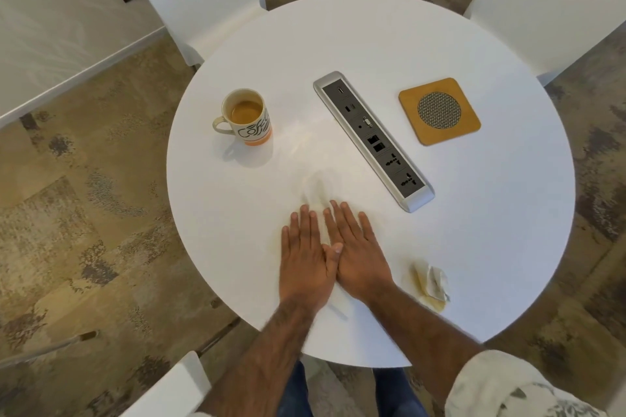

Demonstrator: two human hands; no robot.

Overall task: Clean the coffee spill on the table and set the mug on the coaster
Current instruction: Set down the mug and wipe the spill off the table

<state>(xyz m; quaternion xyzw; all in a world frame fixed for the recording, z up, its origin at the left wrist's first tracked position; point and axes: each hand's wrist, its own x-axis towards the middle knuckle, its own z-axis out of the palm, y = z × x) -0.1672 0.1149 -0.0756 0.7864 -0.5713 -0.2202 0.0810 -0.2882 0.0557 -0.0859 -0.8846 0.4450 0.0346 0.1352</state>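
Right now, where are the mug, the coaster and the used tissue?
mug [252, 132]: head view, on its printed side wall.
coaster [410, 101]: head view, on its tan border by the near-left corner.
used tissue [432, 283]: head view, on the crumpled, stained middle.

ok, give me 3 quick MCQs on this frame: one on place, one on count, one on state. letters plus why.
1. The power strip lies between the mug and:
A) the coaster
B) a plate
C) a laptop

2. Hands flat on the table:
A) none
B) one
C) two

3. The mug is:
A) empty
B) holding coffee
C) tipped over

Key: 1 A, the strip sits mid-table, mug one side, coaster the other. 2 C, left hand and right hand press a white tissue. 3 B, brown liquid shows inside the upright mug.
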